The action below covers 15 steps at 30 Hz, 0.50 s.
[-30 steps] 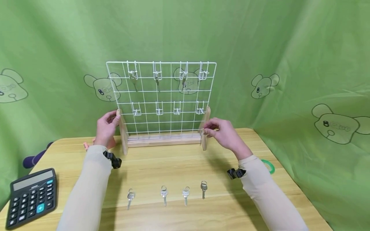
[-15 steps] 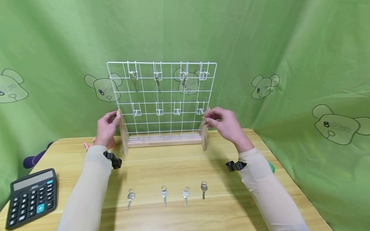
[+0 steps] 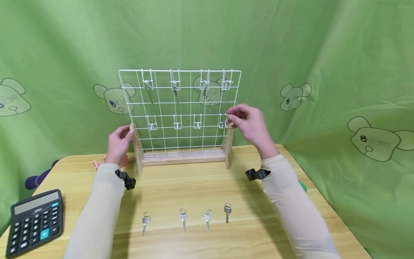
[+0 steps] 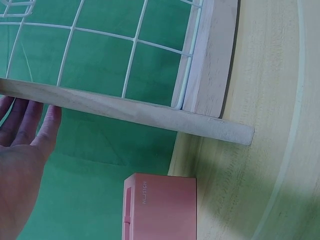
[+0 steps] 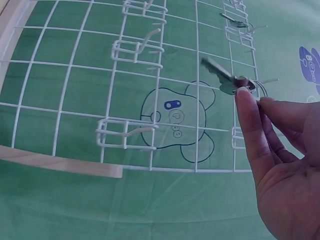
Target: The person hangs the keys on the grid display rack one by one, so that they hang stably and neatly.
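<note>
While the right hand (image 3: 250,124) pinches a key (image 5: 229,86) by its head, leaving the blade free before the wire grid (image 3: 191,103), the left hand (image 3: 119,143) grips the upright (image 4: 125,111), presumably for steadiness; four keys (image 3: 183,216) lie spaced across the surface (image 3: 184,189).

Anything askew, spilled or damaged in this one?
Nothing looks spilled or damaged. The only mild oddity is in the row on the table: the leftmost key lies slanted, while the other three keys lie nearly straight up and down in the head view.
</note>
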Motion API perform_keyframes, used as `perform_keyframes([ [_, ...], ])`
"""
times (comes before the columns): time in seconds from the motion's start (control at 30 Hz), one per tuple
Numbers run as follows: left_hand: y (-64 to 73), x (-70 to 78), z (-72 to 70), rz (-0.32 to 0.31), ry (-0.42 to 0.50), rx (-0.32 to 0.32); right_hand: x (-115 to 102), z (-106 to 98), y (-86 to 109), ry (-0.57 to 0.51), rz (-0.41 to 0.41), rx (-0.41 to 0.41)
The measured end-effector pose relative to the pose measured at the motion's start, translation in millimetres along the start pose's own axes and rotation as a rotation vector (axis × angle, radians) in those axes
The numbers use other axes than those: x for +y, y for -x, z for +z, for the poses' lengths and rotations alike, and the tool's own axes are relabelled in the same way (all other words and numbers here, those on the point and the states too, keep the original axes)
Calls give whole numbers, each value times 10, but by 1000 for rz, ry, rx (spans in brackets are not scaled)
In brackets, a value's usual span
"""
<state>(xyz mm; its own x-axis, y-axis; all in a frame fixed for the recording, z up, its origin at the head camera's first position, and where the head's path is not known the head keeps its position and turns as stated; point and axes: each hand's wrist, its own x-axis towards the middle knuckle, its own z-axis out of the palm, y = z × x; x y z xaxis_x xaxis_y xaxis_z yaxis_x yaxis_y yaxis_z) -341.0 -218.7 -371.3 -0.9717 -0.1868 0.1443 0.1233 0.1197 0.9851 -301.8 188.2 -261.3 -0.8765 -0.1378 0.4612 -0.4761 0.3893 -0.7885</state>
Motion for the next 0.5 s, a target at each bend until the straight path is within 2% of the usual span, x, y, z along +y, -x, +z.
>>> perform_keyframes([
  [0.33, -9, 4, 3, 5, -11, 2, -113, -45, -144, -118, 8, 88],
  [0.5, -4, -8, 2, 7, -7, 0, -182, -72, -217, -137, 1, 130],
])
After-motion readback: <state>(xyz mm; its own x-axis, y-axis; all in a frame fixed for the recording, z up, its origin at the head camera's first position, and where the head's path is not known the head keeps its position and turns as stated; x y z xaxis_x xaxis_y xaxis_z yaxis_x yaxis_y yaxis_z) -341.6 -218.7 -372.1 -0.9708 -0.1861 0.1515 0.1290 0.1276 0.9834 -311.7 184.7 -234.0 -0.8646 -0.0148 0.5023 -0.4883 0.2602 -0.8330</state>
